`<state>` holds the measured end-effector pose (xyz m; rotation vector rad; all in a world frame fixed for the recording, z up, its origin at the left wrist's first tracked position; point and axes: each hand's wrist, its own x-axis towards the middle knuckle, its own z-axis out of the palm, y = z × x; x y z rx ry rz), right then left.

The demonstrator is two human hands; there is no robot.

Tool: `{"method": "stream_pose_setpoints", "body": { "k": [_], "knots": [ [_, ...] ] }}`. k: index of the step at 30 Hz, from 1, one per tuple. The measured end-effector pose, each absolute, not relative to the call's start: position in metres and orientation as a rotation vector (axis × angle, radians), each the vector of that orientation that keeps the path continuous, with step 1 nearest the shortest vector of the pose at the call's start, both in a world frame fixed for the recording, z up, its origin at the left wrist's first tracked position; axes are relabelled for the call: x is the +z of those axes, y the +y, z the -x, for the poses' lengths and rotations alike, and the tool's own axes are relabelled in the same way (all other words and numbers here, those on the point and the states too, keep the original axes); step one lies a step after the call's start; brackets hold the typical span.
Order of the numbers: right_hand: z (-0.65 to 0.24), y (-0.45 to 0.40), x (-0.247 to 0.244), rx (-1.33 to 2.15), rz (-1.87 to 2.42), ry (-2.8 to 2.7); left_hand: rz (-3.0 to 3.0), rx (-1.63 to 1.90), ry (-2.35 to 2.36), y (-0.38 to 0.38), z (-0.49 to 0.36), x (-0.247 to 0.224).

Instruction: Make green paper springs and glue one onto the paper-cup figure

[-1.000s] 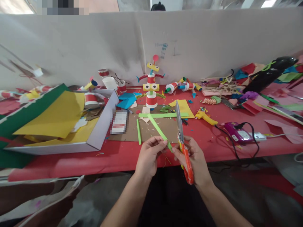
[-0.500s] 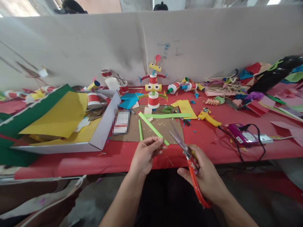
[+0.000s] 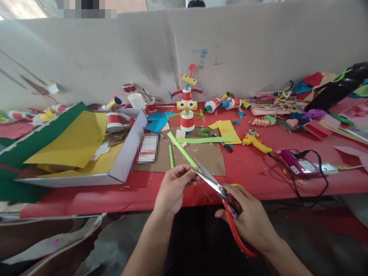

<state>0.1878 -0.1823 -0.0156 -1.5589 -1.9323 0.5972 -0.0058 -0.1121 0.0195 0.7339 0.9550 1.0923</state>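
Between thumb and fingers, my left hand (image 3: 174,188) pinches the near end of a light green paper strip (image 3: 184,150), which slants away from me over the brown cardboard (image 3: 198,155). My right hand (image 3: 244,214) grips a pair of scissors (image 3: 211,183) by its red handles. The scissors' blades are parted, and they reach the strip just beside my left fingertips. Another green strip (image 3: 207,140) lies crosswise farther back, and a short narrow green piece (image 3: 171,156) lies to the left on the cardboard.
A paper-cup figure (image 3: 188,121) stands behind the cardboard. To the left is an open white box (image 3: 126,153) holding yellow paper. On the right lie a yellow glue gun (image 3: 258,142), a purple power unit (image 3: 299,163) with black cord, and colored paper scraps. Several blue papers (image 3: 158,123) lie behind.
My right hand has brought the scissors left, so the parted blades now meet the strip near my left fingers. My left hand keeps its pinch, shifted only slightly.
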Motion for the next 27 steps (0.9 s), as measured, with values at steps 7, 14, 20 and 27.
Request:
{"method": "stream_pose_setpoints", "body": {
  "k": [7, 14, 20, 27],
  "knots": [
    [-0.1872, -0.1844, -0.0154, 0.650, 1.570, -1.912, -0.749, 1.114, 0.991, -0.1126, 0.0062, 0.0193],
    [-0.1877, -0.1830, -0.0147, 0.661, 1.563, -1.908, -0.778, 1.139, 1.024, -0.1124, 0.0064, 0.0233],
    [-0.1874, -0.1833, -0.0140, 0.661, 1.557, -1.891, -0.783, 1.143, 1.029, -0.1137, 0.0067, 0.0244],
    [-0.1881, -0.1848, -0.0157, 0.724, 1.498, -1.882, -0.778, 1.131, 1.032, -0.1139, 0.0072, 0.0260]
  ]
}}
